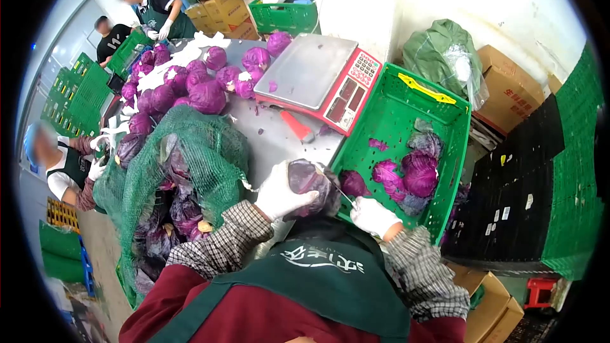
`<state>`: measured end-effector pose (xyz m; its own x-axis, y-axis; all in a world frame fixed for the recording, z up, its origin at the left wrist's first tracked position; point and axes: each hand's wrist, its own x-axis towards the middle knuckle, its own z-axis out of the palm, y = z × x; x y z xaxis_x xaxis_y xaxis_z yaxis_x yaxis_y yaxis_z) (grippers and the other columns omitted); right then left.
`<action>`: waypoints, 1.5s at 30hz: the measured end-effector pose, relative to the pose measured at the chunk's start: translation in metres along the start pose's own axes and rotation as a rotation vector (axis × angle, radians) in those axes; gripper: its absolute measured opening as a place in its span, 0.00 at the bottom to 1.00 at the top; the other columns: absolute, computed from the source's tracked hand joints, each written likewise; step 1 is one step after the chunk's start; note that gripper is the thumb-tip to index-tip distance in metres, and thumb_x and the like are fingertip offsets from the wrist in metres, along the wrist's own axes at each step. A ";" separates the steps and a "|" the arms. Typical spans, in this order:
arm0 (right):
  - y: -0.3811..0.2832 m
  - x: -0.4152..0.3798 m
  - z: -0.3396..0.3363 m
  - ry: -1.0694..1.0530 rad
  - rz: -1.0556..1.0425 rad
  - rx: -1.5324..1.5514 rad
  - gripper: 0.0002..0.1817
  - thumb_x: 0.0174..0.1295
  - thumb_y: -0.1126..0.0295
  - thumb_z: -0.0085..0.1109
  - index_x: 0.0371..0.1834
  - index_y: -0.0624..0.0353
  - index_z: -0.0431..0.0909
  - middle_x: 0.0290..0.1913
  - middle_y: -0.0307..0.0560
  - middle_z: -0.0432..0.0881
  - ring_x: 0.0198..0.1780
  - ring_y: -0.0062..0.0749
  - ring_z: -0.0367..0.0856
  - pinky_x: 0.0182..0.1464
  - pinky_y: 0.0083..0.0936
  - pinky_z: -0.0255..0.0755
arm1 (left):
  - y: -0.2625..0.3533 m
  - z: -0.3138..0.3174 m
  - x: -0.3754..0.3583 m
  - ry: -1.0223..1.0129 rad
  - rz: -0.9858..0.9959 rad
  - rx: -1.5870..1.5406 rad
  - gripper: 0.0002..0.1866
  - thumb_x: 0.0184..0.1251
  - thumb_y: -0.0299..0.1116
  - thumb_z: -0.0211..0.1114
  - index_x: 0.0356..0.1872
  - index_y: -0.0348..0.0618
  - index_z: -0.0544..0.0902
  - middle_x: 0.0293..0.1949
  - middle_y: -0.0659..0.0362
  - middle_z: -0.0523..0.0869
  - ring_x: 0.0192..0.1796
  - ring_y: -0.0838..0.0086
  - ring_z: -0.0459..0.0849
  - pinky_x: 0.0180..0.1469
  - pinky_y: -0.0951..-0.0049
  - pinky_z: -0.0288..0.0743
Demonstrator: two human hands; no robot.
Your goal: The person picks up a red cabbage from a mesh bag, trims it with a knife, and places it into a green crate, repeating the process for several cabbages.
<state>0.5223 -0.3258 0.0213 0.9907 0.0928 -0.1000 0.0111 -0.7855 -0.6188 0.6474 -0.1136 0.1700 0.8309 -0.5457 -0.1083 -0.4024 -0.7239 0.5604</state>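
Note:
In a white glove, my left hand [279,192] grips a red cabbage [312,181] with dull, greyish outer leaves, in front of my apron. My right hand [375,217], also gloved, is closed around a knife [344,194]; its thin blade points up at the cabbage's right side, and the handle is hidden in my fist. Beyond both hands stands a green crate [397,114] with cabbage heads and loose purple leaves [389,178] inside. Left of my left hand, a green mesh sack [206,136] gapes around several dull-leaved cabbages [184,209].
A red-edged scale [308,70] rests on the metal table [254,130], near a red-handled tool [297,127]. Trimmed cabbages [207,96] pile up at the left. Black crates [508,197] are stacked at right. Co-workers [159,16] stand along the table's far left.

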 end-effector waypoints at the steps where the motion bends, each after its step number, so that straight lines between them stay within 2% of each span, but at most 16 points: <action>1: -0.023 -0.003 -0.007 -0.010 0.065 -0.039 0.11 0.60 0.67 0.48 0.28 0.62 0.77 0.27 0.56 0.77 0.32 0.50 0.79 0.37 0.40 0.75 | 0.001 0.000 -0.005 -0.007 0.013 -0.023 0.52 0.39 0.55 0.76 0.63 0.33 0.65 0.56 0.41 0.74 0.59 0.53 0.76 0.63 0.64 0.69; 5: -0.023 0.001 0.020 0.283 -0.218 -0.017 0.09 0.65 0.69 0.47 0.37 0.60 0.75 0.19 0.42 0.73 0.19 0.35 0.76 0.25 0.32 0.73 | -0.033 0.016 -0.008 0.081 0.033 -0.209 0.44 0.43 0.42 0.78 0.61 0.36 0.66 0.56 0.48 0.75 0.60 0.64 0.76 0.64 0.67 0.69; 8: -0.059 -0.016 -0.013 0.194 0.270 0.882 0.15 0.64 0.70 0.58 0.52 0.64 0.74 0.35 0.42 0.79 0.17 0.19 0.72 0.20 0.19 0.68 | -0.063 0.025 -0.006 0.129 0.030 -0.745 0.42 0.45 0.30 0.79 0.62 0.37 0.65 0.56 0.54 0.75 0.59 0.70 0.74 0.64 0.67 0.67; 14: -0.076 0.059 -0.020 0.387 0.185 0.923 0.27 0.59 0.66 0.65 0.60 0.62 0.69 0.36 0.41 0.76 0.17 0.18 0.67 0.20 0.19 0.65 | -0.061 0.047 0.006 0.333 0.163 -0.637 0.48 0.44 0.30 0.79 0.66 0.37 0.58 0.62 0.51 0.69 0.63 0.67 0.71 0.66 0.65 0.65; 18: -0.083 0.066 -0.034 0.521 -0.189 0.298 0.23 0.55 0.66 0.66 0.51 0.64 0.72 0.41 0.51 0.76 0.40 0.40 0.78 0.45 0.32 0.73 | -0.060 0.004 -0.012 0.044 -0.097 -0.718 0.49 0.41 0.32 0.82 0.64 0.34 0.59 0.57 0.48 0.73 0.60 0.65 0.75 0.64 0.65 0.69; 24: -0.096 0.062 -0.046 0.425 -0.126 0.340 0.20 0.54 0.67 0.65 0.47 0.63 0.72 0.43 0.57 0.75 0.46 0.52 0.74 0.50 0.38 0.70 | -0.091 -0.007 -0.009 0.031 -0.037 -0.593 0.31 0.45 0.39 0.81 0.48 0.39 0.75 0.40 0.59 0.82 0.41 0.77 0.80 0.44 0.75 0.78; 29: -0.091 0.064 -0.044 0.457 -0.092 0.320 0.18 0.54 0.68 0.63 0.45 0.63 0.72 0.41 0.57 0.73 0.44 0.53 0.74 0.47 0.39 0.70 | -0.053 -0.050 0.001 0.539 0.166 -0.725 0.07 0.60 0.21 0.60 0.40 0.37 0.80 0.34 0.61 0.82 0.38 0.80 0.79 0.44 0.77 0.75; 31: -0.091 0.069 -0.034 0.524 -0.145 0.250 0.18 0.54 0.68 0.63 0.45 0.64 0.71 0.40 0.57 0.73 0.42 0.55 0.73 0.47 0.40 0.70 | 0.003 -0.075 -0.003 0.538 0.207 -0.759 0.11 0.59 0.20 0.63 0.44 0.36 0.78 0.41 0.57 0.82 0.48 0.75 0.80 0.53 0.73 0.74; 32: -0.103 0.068 -0.041 0.507 -0.139 0.190 0.16 0.55 0.73 0.62 0.45 0.64 0.71 0.39 0.53 0.75 0.42 0.45 0.76 0.46 0.34 0.72 | 0.023 -0.080 0.002 0.381 0.401 -0.809 0.27 0.55 0.23 0.71 0.57 0.36 0.72 0.49 0.56 0.80 0.54 0.74 0.78 0.59 0.71 0.70; 34: -0.099 0.074 -0.026 0.426 0.005 0.926 0.13 0.56 0.78 0.60 0.44 0.65 0.71 0.39 0.46 0.76 0.44 0.31 0.77 0.47 0.26 0.72 | 0.040 -0.088 0.011 0.248 0.606 -0.534 0.57 0.43 0.38 0.81 0.72 0.36 0.53 0.68 0.45 0.63 0.70 0.61 0.62 0.72 0.63 0.55; 36: -0.077 0.070 -0.016 0.489 -0.075 0.501 0.10 0.58 0.80 0.58 0.43 0.63 0.71 0.37 0.41 0.77 0.39 0.25 0.77 0.43 0.21 0.73 | 0.011 -0.066 0.025 0.252 0.477 -0.293 0.60 0.42 0.43 0.82 0.72 0.33 0.51 0.71 0.42 0.55 0.74 0.58 0.54 0.74 0.61 0.48; 38: -0.077 0.062 -0.027 0.559 -0.121 0.231 0.10 0.59 0.77 0.57 0.43 0.61 0.71 0.33 0.39 0.76 0.29 0.24 0.77 0.32 0.21 0.74 | -0.043 -0.019 0.037 0.069 0.167 -0.089 0.58 0.39 0.51 0.81 0.68 0.30 0.59 0.66 0.41 0.65 0.70 0.56 0.64 0.72 0.61 0.56; 39: -0.085 0.054 -0.043 0.494 0.041 0.568 0.09 0.59 0.75 0.57 0.42 0.62 0.72 0.29 0.38 0.74 0.26 0.22 0.74 0.28 0.21 0.71 | -0.052 -0.012 0.035 -0.153 0.041 -0.512 0.53 0.40 0.51 0.81 0.65 0.30 0.65 0.59 0.43 0.73 0.64 0.59 0.72 0.68 0.62 0.63; 40: -0.088 0.048 -0.056 0.414 0.203 0.902 0.09 0.58 0.73 0.57 0.41 0.62 0.72 0.24 0.36 0.71 0.22 0.20 0.70 0.25 0.22 0.69 | -0.064 -0.010 0.032 -0.042 -0.001 -0.382 0.52 0.43 0.51 0.80 0.64 0.27 0.64 0.58 0.44 0.76 0.62 0.61 0.75 0.67 0.64 0.65; 43: -0.063 0.028 -0.104 0.512 0.354 0.831 0.09 0.60 0.73 0.53 0.42 0.63 0.73 0.26 0.38 0.72 0.18 0.19 0.70 0.20 0.18 0.66 | -0.072 -0.021 0.022 -0.145 -0.106 -0.739 0.43 0.49 0.42 0.78 0.62 0.31 0.67 0.56 0.50 0.77 0.59 0.69 0.75 0.65 0.69 0.67; 45: 0.035 0.033 -0.074 0.611 0.042 0.199 0.09 0.61 0.72 0.55 0.43 0.62 0.74 0.29 0.44 0.76 0.24 0.25 0.75 0.27 0.21 0.71 | -0.077 -0.022 0.019 -0.173 -0.046 -0.615 0.45 0.48 0.44 0.78 0.64 0.32 0.66 0.56 0.50 0.77 0.59 0.67 0.75 0.65 0.69 0.67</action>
<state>0.5657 -0.3954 0.0537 0.8892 -0.3469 0.2983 0.0037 -0.6466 -0.7628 0.7027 -0.0596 0.1429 0.7472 -0.6176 -0.2455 -0.0312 -0.4016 0.9153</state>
